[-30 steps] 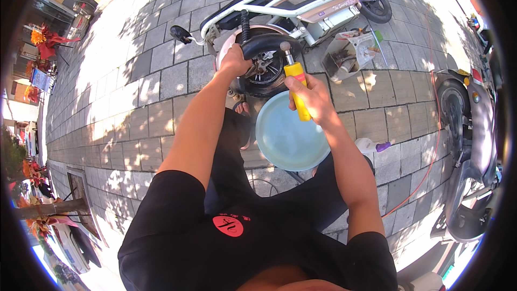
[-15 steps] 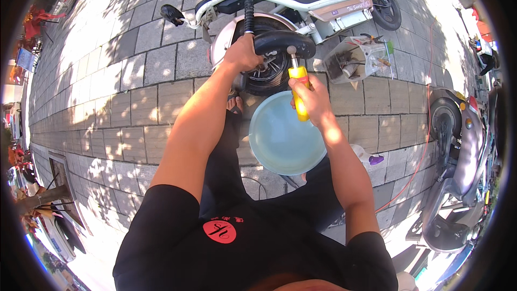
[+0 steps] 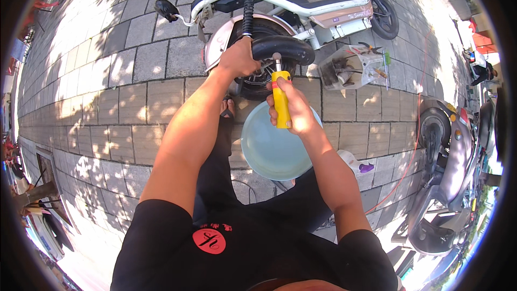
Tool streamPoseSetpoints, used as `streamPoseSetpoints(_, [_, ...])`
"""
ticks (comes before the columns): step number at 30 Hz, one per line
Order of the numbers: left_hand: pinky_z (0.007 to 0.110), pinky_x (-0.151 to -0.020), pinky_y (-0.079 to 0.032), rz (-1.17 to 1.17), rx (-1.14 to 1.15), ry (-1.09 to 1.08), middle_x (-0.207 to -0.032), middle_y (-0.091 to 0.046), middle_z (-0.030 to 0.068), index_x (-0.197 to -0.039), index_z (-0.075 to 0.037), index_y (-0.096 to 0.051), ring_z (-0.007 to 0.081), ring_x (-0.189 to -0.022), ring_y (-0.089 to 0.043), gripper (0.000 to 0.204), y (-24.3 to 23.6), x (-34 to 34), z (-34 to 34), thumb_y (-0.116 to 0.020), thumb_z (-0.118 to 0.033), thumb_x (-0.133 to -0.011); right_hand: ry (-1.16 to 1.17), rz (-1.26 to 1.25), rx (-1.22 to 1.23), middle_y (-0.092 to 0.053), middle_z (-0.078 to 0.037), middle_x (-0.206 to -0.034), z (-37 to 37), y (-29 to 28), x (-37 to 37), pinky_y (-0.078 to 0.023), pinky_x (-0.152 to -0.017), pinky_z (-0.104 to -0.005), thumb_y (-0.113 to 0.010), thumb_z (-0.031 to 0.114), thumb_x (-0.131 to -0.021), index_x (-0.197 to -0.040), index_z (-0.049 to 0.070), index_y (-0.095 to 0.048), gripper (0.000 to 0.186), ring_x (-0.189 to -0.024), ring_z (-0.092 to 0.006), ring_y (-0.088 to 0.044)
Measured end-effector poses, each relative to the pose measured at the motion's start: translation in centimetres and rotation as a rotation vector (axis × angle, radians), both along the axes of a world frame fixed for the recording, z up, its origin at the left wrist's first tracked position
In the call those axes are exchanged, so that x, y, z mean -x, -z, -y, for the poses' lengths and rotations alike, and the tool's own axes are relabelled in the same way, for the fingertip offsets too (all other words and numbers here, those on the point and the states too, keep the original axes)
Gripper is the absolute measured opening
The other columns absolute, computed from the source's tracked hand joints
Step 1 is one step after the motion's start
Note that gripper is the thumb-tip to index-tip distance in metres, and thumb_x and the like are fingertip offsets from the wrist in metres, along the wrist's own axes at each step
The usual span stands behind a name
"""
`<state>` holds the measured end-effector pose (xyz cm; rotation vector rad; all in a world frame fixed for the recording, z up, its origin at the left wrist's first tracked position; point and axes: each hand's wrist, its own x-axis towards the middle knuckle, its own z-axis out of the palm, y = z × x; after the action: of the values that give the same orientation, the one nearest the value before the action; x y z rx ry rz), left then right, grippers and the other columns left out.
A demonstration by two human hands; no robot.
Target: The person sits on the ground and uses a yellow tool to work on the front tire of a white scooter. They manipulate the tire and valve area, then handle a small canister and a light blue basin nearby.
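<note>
A black inner tube [image 3: 293, 49] bulges out in front of the rear wheel [image 3: 254, 90] of an electric scooter that lies on its side. My left hand [image 3: 238, 60] is closed on the tube's left end, just below the black spring shock absorber [image 3: 248, 15]. In my right hand [image 3: 295, 109] is a yellow hand tool [image 3: 280, 105] with a short metal shaft and a round grey tip. The tip stands at the tube's near edge; whether it touches I cannot tell. Below my right hand sits a light blue basin [image 3: 269, 159].
A clear plastic box of tools [image 3: 339, 78] stands right of the wheel. A white bottle with a purple top [image 3: 365, 168] lies by my right forearm. A red hose [image 3: 412, 167] crosses the paving, near another parked scooter [image 3: 455, 167] at the right.
My right hand has brought the yellow tool left and slightly down, and turned it more upright. The left hand keeps its hold. The whole view has shifted a little.
</note>
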<state>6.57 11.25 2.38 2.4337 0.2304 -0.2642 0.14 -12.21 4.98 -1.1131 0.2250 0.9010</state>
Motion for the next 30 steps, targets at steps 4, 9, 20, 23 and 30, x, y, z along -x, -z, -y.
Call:
streamPoseSetpoints(4, [0.049, -0.102, -0.06, 0.011, 0.025, 0.018, -0.124, -0.078, 0.0252, -0.132, -0.001, -0.066, 0.0421, -0.119, -0.075, 0.061, -0.2, 0.2, 0.0, -0.086, -0.027, -0.08, 0.066, 0.08, 0.123, -0.069, -0.01, -0.093, -0.4, -0.2, -1.0, -0.054, -0.055, -0.0376, -0.065, 0.055, -0.107, -0.125, 0.005, -0.064, 0.054, -0.065, -0.0194, -0.065])
streamPoseSetpoints(9, [0.049, -0.102, -0.06, -0.001, 0.023, 0.013, -0.125, -0.077, 0.0255, -0.132, -0.001, -0.066, 0.0427, -0.12, -0.075, 0.063, 0.2, 0.1, -0.1, -0.087, -0.027, -0.08, 0.037, 0.294, 0.244, -0.068, -0.007, -0.092, -1.0, 0.7, -1.2, -0.054, -0.054, -0.0344, -0.061, 0.058, -0.108, -0.121, 0.006, -0.065, 0.054, -0.065, -0.016, -0.064])
streamPoseSetpoints(20, [0.049, -0.102, -0.06, -0.008, 0.029, 0.021, -0.127, -0.077, 0.0264, -0.137, -0.001, -0.063, 0.0429, -0.12, -0.075, 0.069, 0.6, 0.0, 0.0, -0.089, -0.029, -0.08, 0.135, 0.648, 0.479, -0.061, 0.001, -0.079, -3.2, 3.4, -0.6, -0.046, -0.052, -0.0297, -0.07, 0.042, -0.108, -0.109, 0.006, -0.066, 0.036, -0.06, -0.0074, -0.056])
streamPoseSetpoints(23, [0.049, -0.102, -0.06, 0.005, 0.043, 0.024, -0.127, -0.077, 0.0254, -0.138, -0.001, -0.063, 0.0426, -0.12, -0.075, 0.071, 0.7, -0.1, 0.0, -0.09, -0.03, -0.079, 0.135, 0.703, 0.516, -0.061, 0.001, -0.078, -3.6, 4.6, -0.6, -0.045, -0.053, -0.0291, -0.071, 0.041, -0.108, -0.109, 0.006, -0.067, 0.036, -0.06, -0.0068, -0.055])
streamPoseSetpoints(30, [0.047, -0.101, -0.06, -0.02, 0.022, 0.019, -0.123, -0.078, 0.025, -0.136, -0.002, -0.065, 0.0421, -0.119, -0.076, 0.07, 0.4, -0.1, -0.1, -0.091, -0.033, -0.079, 0.182, 0.69, 0.52, -0.063, 0.0, -0.079, -3.4, 5.0, -1.2, -0.045, -0.051, -0.0296, -0.071, 0.044, -0.107, -0.107, 0.005, -0.068, 0.039, -0.057, -0.0082, -0.056])
